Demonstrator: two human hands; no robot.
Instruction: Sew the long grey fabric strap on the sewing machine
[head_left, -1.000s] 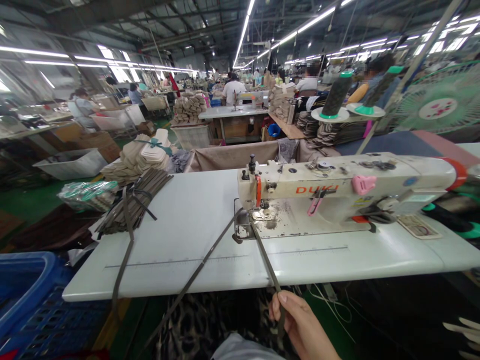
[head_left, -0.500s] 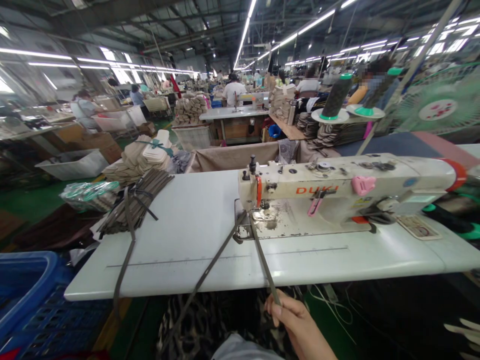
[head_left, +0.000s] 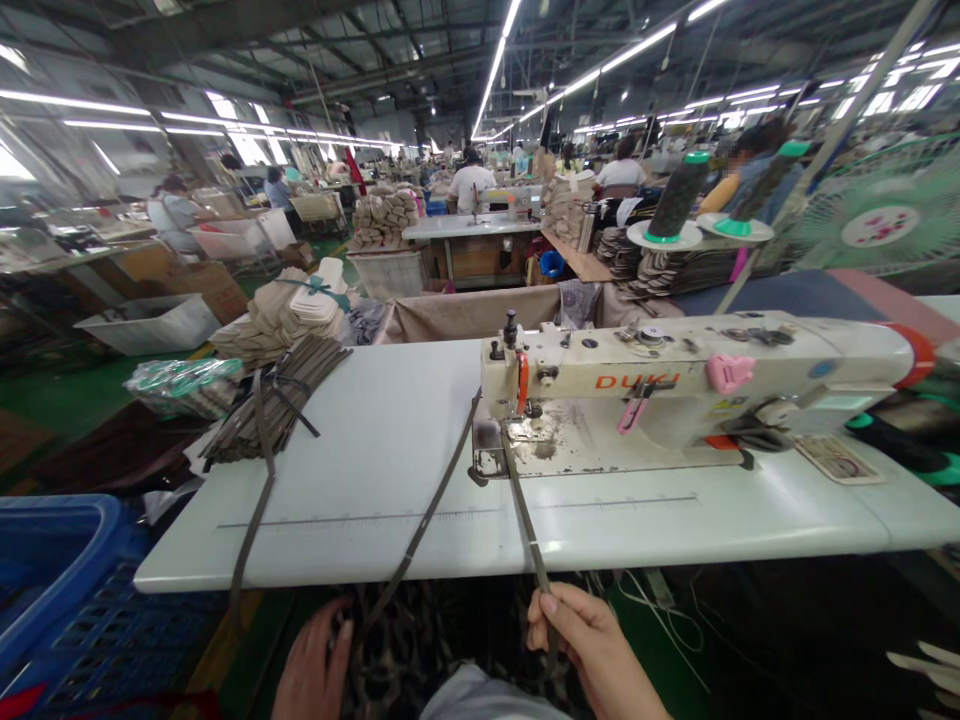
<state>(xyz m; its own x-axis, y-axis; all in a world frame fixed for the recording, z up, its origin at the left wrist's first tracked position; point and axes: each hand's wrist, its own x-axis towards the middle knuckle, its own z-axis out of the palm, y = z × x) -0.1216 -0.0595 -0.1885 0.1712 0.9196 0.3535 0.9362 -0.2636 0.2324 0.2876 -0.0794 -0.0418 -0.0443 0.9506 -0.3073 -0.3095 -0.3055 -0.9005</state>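
My right hand [head_left: 581, 640] pinches a narrow dark grey-brown fabric strip [head_left: 529, 520] below the table's front edge. That strip runs up to the needle area of the white sewing machine [head_left: 697, 370]. Left of it, another length of strip [head_left: 431, 510] slopes from beside the machine head down over the edge. My left hand [head_left: 315, 655] is low at the bottom, fingers extended and apart, close to the lower end of this length; contact between them is unclear. A tied bundle of similar strips [head_left: 281, 400] lies on the table's left, one strip hanging over the edge.
The white tabletop [head_left: 375, 430] has a printed ruler line. A blue plastic basket [head_left: 67, 540] stands at the left. Thread cones [head_left: 679, 195] and a green fan [head_left: 881, 215] are behind the machine. Beyond are stacked fabric pieces [head_left: 315, 295] and people at other machines.
My left hand has come into view at the bottom. The upper end of the left strip length has shifted up and back beside the machine head. My right hand keeps its pinch, almost unmoved.
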